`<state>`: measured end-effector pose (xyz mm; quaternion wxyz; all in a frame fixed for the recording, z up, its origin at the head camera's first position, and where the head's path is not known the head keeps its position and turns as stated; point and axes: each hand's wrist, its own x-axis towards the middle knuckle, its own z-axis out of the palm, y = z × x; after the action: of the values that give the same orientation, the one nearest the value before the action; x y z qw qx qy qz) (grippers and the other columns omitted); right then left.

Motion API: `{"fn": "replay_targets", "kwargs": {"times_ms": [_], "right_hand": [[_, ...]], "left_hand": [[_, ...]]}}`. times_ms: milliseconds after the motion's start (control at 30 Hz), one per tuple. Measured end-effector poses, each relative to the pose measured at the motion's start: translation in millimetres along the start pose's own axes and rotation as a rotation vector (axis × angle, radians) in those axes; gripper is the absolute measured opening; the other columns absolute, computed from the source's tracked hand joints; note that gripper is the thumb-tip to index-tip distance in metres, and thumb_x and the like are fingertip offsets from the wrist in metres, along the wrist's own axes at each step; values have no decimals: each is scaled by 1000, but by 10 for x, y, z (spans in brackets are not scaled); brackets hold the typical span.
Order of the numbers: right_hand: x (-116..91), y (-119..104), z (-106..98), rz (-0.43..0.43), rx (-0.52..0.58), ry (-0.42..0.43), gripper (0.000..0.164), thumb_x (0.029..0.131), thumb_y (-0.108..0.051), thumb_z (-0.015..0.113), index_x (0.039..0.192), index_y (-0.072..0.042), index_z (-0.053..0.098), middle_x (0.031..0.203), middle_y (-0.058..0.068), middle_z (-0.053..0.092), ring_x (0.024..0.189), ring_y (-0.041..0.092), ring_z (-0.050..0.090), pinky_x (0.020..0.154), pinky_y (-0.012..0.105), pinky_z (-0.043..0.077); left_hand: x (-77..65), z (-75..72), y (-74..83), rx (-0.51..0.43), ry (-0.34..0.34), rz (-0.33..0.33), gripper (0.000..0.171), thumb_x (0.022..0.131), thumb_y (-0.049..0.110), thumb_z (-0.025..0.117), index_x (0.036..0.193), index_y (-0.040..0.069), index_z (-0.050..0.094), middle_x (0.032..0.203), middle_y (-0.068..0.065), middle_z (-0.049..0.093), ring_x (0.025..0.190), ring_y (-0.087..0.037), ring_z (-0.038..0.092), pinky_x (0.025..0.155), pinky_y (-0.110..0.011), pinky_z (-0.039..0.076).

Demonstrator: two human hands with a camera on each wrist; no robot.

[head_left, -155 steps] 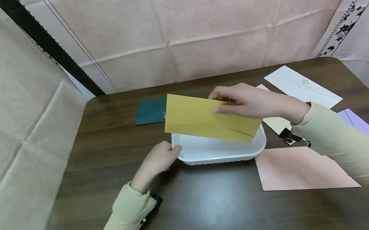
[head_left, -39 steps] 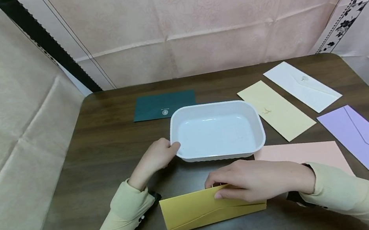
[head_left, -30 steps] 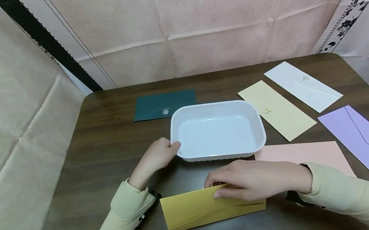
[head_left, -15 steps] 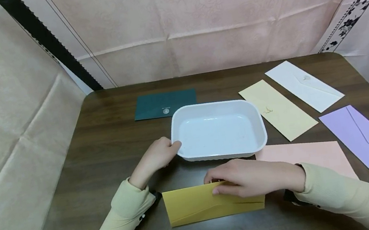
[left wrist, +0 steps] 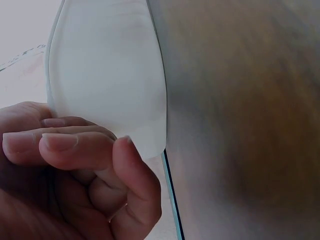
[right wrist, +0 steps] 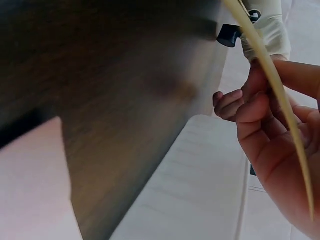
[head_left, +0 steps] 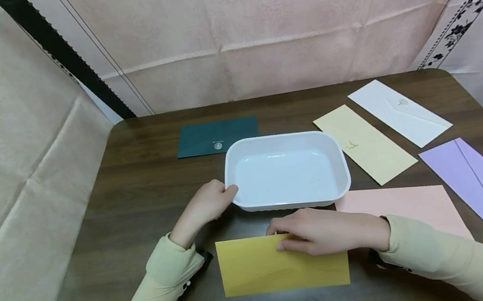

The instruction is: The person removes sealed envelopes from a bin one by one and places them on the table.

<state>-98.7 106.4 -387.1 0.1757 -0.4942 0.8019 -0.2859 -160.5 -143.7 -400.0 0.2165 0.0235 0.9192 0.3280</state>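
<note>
My left hand [head_left: 208, 207] holds the left front corner of a white plastic tray [head_left: 294, 204], thumb over the rim. From the left wrist camera the curled fingers [left wrist: 75, 150] show beside the tray's outer wall [left wrist: 110, 65]. Between thumb and fingers, my right hand [head_left: 328, 230] pinches the upper edge of a yellow envelope [head_left: 259, 267] in front of the tray. The envelope's broad face is turned to the head camera. It appears edge-on in the right wrist view, as a thin curved yellow strip [right wrist: 272, 75] across the right hand [right wrist: 280, 145].
A dark green envelope [head_left: 202, 138] lies behind the tray, at its left. To the right on the brown table [head_left: 144, 186] are a cream envelope [head_left: 364, 142], a white envelope [head_left: 397, 111], a lilac envelope [head_left: 481, 187] and a pink envelope [head_left: 399, 205], partly under the right forearm.
From above the tray, the right hand has brought the yellow envelope to the front of it. Over the last second the envelope has tilted, showing more of its face. The left hand keeps its grip.
</note>
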Motion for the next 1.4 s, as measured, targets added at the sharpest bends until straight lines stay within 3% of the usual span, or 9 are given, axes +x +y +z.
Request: {"fn": "replay_targets", "kwargs": {"times_ms": [500,867,1133,1300,1400], "right_hand": [[42,201,127,60,-62,40,23,97,-35,49,114,-22,56,61,-14,41,54,0,40,59,17,40],[82,297,197,105,-99,55,19,95,-33,52,110,-24,58,90,-18,55,75,2,51,71,21,42],[83,282,203,164,-136,70,24,92,-30,57,111,-15,61,78,-13,49,72,5,49,72,24,43],[86,258,239,191,-214,80,25,92,-27,57,110,-11,59,88,-8,56,77,5,52,75,26,46],[91,230,268,202,-276,94,25,92,-27,55,110,-10,58,95,-5,58,80,6,53,75,27,46]], "left_hand": [[1,-2,5,-4,-2,-8,46,94,35,45,66,1,58,49,-4,41,40,-16,35,39,-26,27],[5,-3,12,9,-2,-26,45,94,35,45,69,2,63,50,-5,43,41,-17,37,40,-26,29],[-1,-3,11,13,7,-22,45,94,34,45,63,4,55,49,-4,41,40,-17,35,40,-26,28],[-3,1,12,18,9,-16,44,94,34,45,60,7,52,48,-4,40,39,-17,35,40,-26,27],[-7,1,15,12,7,-24,45,95,34,45,63,4,55,49,-4,41,40,-17,36,40,-26,28]]}}
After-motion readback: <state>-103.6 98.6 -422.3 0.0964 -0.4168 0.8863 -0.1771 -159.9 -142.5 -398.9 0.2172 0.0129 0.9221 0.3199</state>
